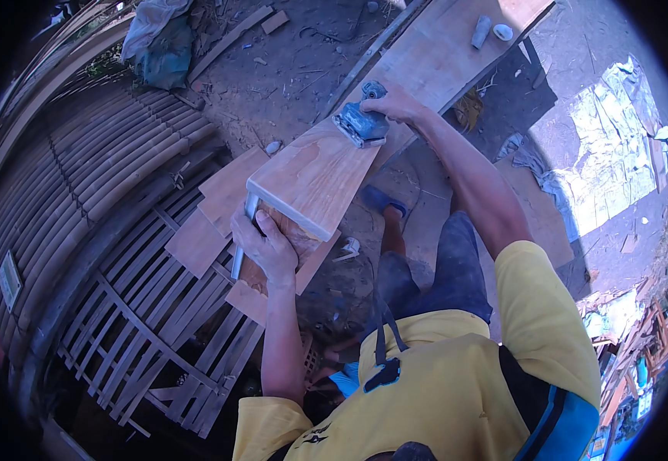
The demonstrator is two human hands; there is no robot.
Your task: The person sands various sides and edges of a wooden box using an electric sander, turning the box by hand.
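Note:
My right hand [397,104] is closed over the top of a blue power sander [362,123]. The sander rests at the far end of a light brown wooden panel [311,173]. This panel looks like the front of a drawer, with a silver metal rail [249,219] along the side beneath it. Below the panel's near edge, my left hand [266,244] grips the wooden drawer by its side, thumb up and fingers partly hidden. The drawer lies over the near end of a long wooden plank [434,54].
On the plank's far end stand a grey cylinder [481,32] and a white round object [503,32]. Left are a bamboo slat bench [119,165], a slatted frame [149,307] and loose boards [196,242]. A crumpled white sheet [611,146] lies right, near scrap wood [641,346].

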